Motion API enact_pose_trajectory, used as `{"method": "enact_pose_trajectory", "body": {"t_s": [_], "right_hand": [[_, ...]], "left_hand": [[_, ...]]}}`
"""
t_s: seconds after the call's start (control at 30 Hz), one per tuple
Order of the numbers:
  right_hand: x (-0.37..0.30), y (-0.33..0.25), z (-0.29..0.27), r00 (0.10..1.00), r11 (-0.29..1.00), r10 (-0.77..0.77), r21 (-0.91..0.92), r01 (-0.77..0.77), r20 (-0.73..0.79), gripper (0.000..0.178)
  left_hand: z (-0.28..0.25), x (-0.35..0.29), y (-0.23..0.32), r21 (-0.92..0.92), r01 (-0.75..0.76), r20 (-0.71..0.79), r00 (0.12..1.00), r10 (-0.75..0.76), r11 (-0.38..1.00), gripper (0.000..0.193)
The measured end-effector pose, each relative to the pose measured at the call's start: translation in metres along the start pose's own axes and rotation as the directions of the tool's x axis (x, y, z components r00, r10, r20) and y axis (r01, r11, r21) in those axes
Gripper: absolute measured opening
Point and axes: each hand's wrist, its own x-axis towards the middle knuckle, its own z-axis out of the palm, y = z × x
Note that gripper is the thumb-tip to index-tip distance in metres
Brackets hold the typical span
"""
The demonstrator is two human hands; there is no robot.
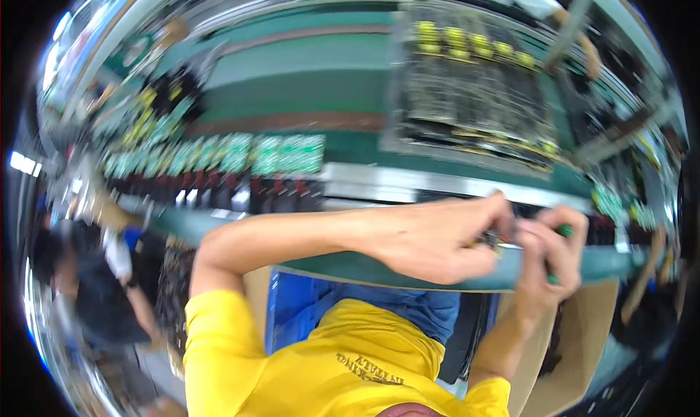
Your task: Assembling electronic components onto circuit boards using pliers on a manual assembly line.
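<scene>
Both hands are close together over the near edge of the green work surface, right of the middle. My left hand (pixel 437 238) is closed in a pinch on a small dark piece (pixel 487 238) with yellowish and reddish bits, partly hidden by the fingers and blurred. Facing it, my right hand (pixel 555 249) curls its fingers round a green-coloured thing (pixel 565 230). Its green shows above and below the fingers, while the rest is covered, so its kind stays unclear. The fingertips of the two hands almost meet.
A row of green circuit boards (pixel 288 154) stands left along a metal rail (pixel 372 182). Beyond it, a clear-looking tray (pixel 397 89) holds several dark parts with yellow tops. Cardboard boxes (pixel 583 337) and a blue crate (pixel 284 308) are below the edge. Other people work at both sides.
</scene>
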Motion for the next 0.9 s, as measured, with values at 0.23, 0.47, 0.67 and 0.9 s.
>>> {"method": "enact_pose_trajectory", "body": {"t_s": [0.23, 0.47, 0.67, 0.9], "right_hand": [[-0.048, 0.008, 0.004, 0.901, 0.407, 0.389, 0.842, -0.355, 0.192, 0.013], [-0.027, -0.017, -0.001, 0.950, 0.955, 0.260, 0.104, -0.279, 0.171, 0.030], [-0.046, -0.011, 0.024, 0.947, 0.938, 0.217, -0.317, -0.136, 0.237, 0.034], [-0.058, 0.002, 0.051, 0.963, 0.860, 0.089, -0.507, 0.056, 0.256, 0.025]], "left_hand": [[0.041, -0.010, -0.018, 0.133, -0.540, -0.443, 0.718, 0.537, 0.831, 0.019], [0.009, -0.021, -0.021, 0.111, -0.256, -0.480, 0.832, 0.278, 0.960, 0.007], [-0.035, -0.037, -0.043, 0.328, 0.192, -0.326, 0.942, -0.080, 0.925, 0.009], [-0.031, -0.024, -0.075, 0.387, 0.244, -0.439, 0.897, -0.055, 0.889, 0.015]]}}
